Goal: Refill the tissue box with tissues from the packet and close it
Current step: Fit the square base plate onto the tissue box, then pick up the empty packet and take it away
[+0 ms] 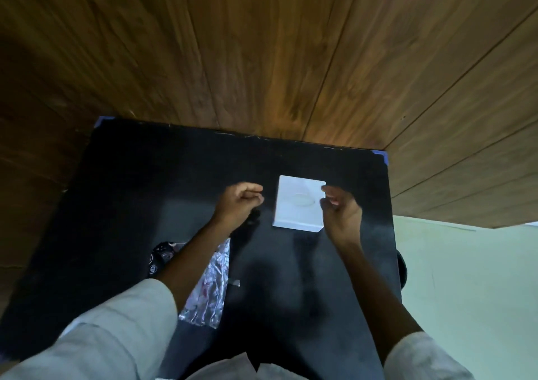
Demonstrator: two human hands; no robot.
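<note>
A white square tissue box [300, 202] stands on the black table [145, 176], with a round outline on its top face. My left hand [240, 202] hovers just left of the box, fingers curled, a small gap between it and the box. At the box's right edge, my right hand [340, 209] has its fingertips touching or nearly touching the upper right corner. A crinkled clear plastic tissue packet [208, 289] lies on the table under my left forearm, partly hidden by it. No loose tissues are visible.
A dark patterned object [160, 257] lies left of the packet. Blue tape marks the table's far corners [382, 155]. A wood-panelled wall rises behind the table, and a pale floor shows at the right.
</note>
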